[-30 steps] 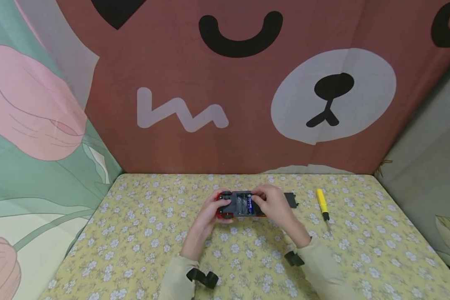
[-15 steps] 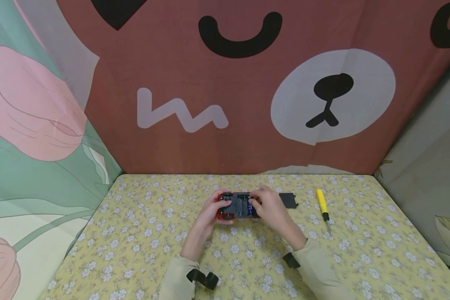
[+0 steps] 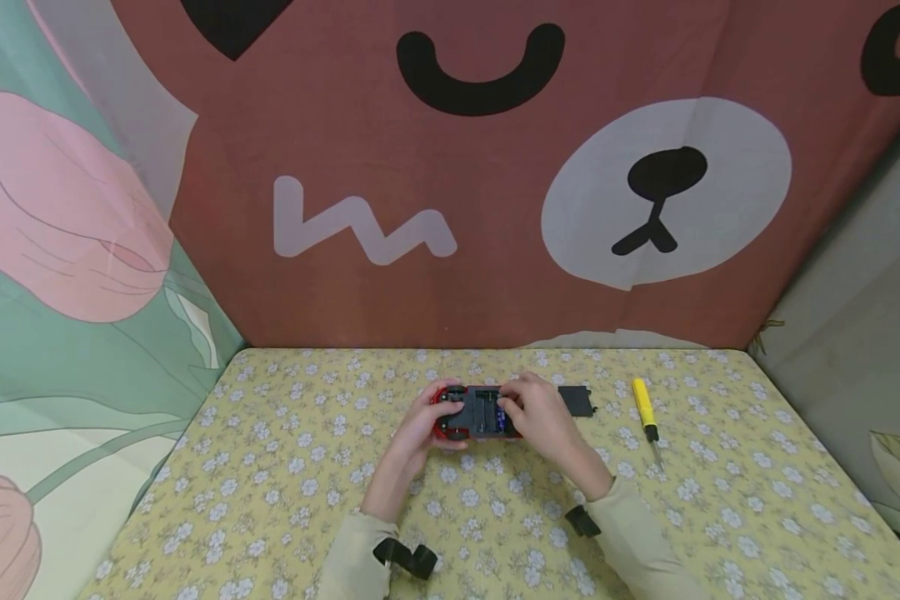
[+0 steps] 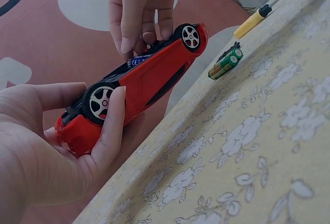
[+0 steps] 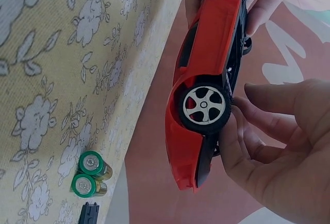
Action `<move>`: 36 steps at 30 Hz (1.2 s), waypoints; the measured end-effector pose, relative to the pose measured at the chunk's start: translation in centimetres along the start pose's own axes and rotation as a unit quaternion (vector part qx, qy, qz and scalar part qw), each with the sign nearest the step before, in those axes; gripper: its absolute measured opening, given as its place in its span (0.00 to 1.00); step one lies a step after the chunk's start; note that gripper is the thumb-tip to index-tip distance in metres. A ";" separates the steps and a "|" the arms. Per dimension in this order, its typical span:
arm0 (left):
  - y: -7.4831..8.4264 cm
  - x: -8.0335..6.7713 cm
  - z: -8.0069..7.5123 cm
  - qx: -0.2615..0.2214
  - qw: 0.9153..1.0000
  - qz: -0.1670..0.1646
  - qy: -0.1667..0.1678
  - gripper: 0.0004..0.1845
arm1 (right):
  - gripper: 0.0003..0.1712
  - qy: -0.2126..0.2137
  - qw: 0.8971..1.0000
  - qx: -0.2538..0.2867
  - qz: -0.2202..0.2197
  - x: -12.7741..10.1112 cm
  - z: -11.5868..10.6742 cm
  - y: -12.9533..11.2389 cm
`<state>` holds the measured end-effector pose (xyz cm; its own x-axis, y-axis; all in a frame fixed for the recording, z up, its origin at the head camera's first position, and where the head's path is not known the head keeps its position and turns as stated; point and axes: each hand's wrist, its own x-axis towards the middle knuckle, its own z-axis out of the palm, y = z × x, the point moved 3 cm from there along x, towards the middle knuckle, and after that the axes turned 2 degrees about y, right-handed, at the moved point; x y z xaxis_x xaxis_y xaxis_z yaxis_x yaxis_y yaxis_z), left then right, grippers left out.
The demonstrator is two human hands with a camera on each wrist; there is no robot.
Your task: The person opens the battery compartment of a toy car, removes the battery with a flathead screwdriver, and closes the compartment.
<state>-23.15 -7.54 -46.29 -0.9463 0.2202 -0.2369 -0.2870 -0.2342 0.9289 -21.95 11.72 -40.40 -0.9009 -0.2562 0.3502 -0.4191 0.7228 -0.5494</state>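
Beside both hands' fingers grasping the toy car point(image 3: 474, 412): batteries point(image 5: 90, 174), black cover point(image 3: 577, 400), screwdriver point(image 3: 646, 412).

Cloth point(image 3: 285, 467) left of and in front of the car point(image 3: 474, 412): flat, bare, open to approach. Right of car, near to far: two batteries point(image 5: 91, 174) just beside it, black cover point(image 3: 577, 400), then screwdriver point(image 3: 645, 408). Bare cloth beyond the screwdriver. Backdrop point(image 3: 450, 208) walls off the far edge.

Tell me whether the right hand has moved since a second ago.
Yes. The right hand has slid left along the toy car, away from the black cover on the table, uncovering more of it.
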 end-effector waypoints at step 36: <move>0.0 -0.4 0.2 0.004 1.000 0.004 0.012 0.24 | 0.04 -0.005 1.000 0.015 0.005 0.2 -0.3 0.4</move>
<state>-22.75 -7.41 -46.15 -0.9520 0.1947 -0.2362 -0.2782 -0.2285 0.9329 -22.26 12.16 -40.37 -0.9064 -0.2545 0.3371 -0.4124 0.7059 -0.5759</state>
